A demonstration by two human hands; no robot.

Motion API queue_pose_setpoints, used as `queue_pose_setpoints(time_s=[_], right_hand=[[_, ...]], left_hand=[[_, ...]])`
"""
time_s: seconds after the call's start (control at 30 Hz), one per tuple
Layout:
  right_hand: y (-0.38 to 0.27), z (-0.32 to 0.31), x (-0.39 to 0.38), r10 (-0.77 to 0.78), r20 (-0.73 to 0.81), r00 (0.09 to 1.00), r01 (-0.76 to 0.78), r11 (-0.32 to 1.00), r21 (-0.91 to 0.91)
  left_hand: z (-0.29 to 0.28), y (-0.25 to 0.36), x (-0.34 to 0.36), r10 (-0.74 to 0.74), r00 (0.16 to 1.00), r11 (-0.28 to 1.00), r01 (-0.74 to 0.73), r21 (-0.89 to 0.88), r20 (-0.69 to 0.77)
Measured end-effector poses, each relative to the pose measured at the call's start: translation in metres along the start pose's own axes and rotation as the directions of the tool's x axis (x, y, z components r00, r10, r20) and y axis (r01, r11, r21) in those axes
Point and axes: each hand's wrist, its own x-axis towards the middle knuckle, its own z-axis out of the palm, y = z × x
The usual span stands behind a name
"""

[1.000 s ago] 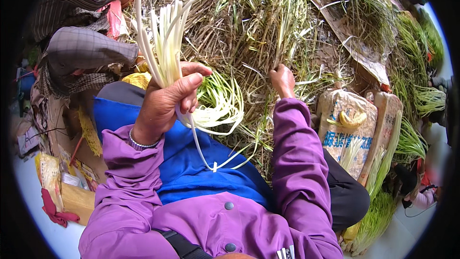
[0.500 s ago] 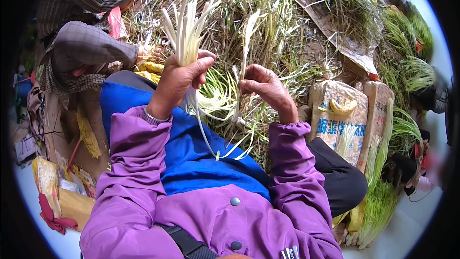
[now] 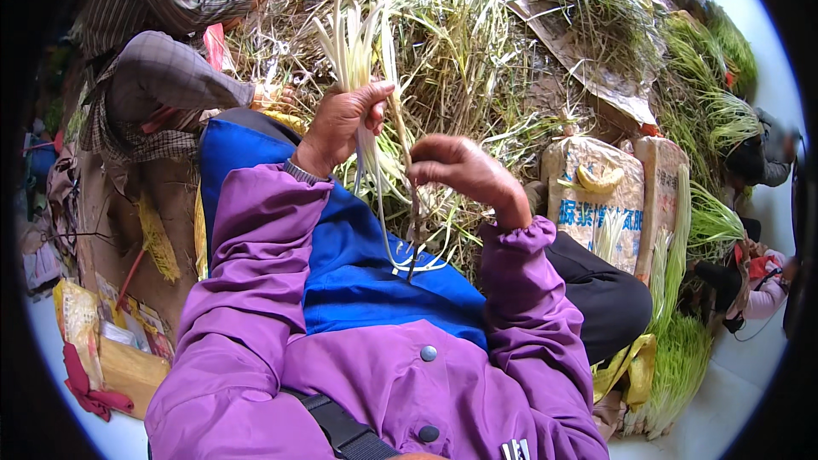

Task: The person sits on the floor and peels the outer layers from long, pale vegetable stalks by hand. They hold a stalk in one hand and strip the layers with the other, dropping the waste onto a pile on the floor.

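My left hand point(image 3: 341, 123) is closed round an upright bunch of pale, chive-like stalks point(image 3: 354, 47). Their light tops fan out above the fist, and thin ends trail below it. A single long stalk point(image 3: 399, 123) with a brown, withered lower part stands just right of the bunch, its top close to my left thumb. Slightly blurred, my right hand point(image 3: 464, 172) pinches this stalk midway with thumb and fingers. The stalk's dark lower end hangs over the blue apron point(image 3: 366, 290) on my lap, where a few loose pale strands curl.
A wide heap of green and dry stalks point(image 3: 460, 43) covers the ground ahead. Two printed sacks point(image 3: 596, 192) stand by my right knee, a yellow peel-like piece point(image 3: 601, 179) on one. Green bundles point(image 3: 677, 366) lie at the right. Another person point(image 3: 162, 77) sits at the far left.
Both hands have come closer together, the left moving right with its bunch. The single stalk has shifted left beside the bunch, and my right hand has turned flatter.
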Motion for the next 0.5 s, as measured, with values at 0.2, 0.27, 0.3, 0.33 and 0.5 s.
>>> queue_pose_setpoints(time_s=[0.2, 0.27, 0.3, 0.33, 0.5], right_hand=[[0.011, -0.002, 0.027, -0.031, -0.401, 0.916, 0.192, 0.911, 0.366], [0.015, 0.004, 0.037, -0.057, -0.406, 0.912, 0.241, 0.875, 0.420], [0.015, 0.005, 0.038, -0.068, -0.445, 0.893, 0.285, 0.852, 0.440], [0.017, 0.007, 0.039, -0.076, -0.481, 0.873, 0.324, 0.827, 0.459], [0.020, 0.003, 0.036, -0.052, -0.551, 0.833, 0.433, 0.682, 0.590]], left_hand=[[0.023, -0.006, -0.017, 0.081, 0.995, 0.975, -0.091, 0.204, 0.059], [0.020, -0.012, -0.015, 0.098, 0.991, 0.965, -0.118, 0.235, 0.094], [0.020, -0.013, -0.015, 0.107, 0.988, 0.959, -0.132, 0.250, 0.112], [0.021, -0.013, -0.015, 0.095, 0.991, 0.961, -0.117, 0.252, 0.096], [0.020, -0.016, -0.011, 0.127, 0.992, 0.980, -0.126, 0.157, 0.006]])
